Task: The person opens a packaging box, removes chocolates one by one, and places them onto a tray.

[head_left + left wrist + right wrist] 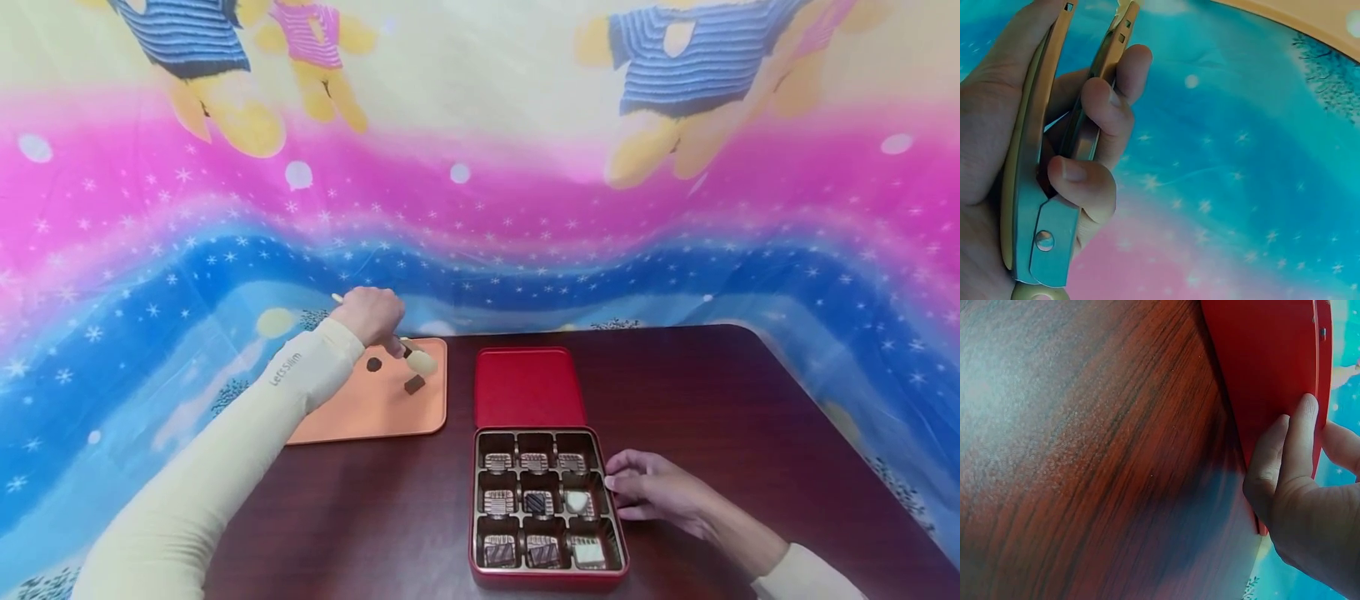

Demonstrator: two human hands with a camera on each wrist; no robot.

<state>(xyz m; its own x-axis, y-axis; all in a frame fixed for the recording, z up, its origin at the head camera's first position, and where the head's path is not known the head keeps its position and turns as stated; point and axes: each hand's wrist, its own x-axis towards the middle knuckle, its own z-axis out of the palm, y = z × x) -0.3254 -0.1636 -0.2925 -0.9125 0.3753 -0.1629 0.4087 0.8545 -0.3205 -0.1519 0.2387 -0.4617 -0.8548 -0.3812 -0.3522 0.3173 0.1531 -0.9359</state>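
Observation:
My left hand (371,315) grips a pair of tongs (1094,112) with cream and metal arms, which stand apart in the left wrist view. Their pale rounded tip (422,362) is over the orange tray (352,417), close to a dark square chocolate (415,384). Beside it on the tray is a round dark chocolate (374,364). My right hand (663,492) is at the right side of a red tin (547,581). In the right wrist view its fingers (1297,444) lie extended along the tin's outer wall, the thumb near the rim.
The tin's red lid (528,387) lies folded back behind it. Inside, gold-brown compartments hold chocolates, among them a white heart (577,501), a pale square (588,551) and a dark striped piece (537,503). A printed cloth (510,208) hangs behind the dark wooden table (697,392).

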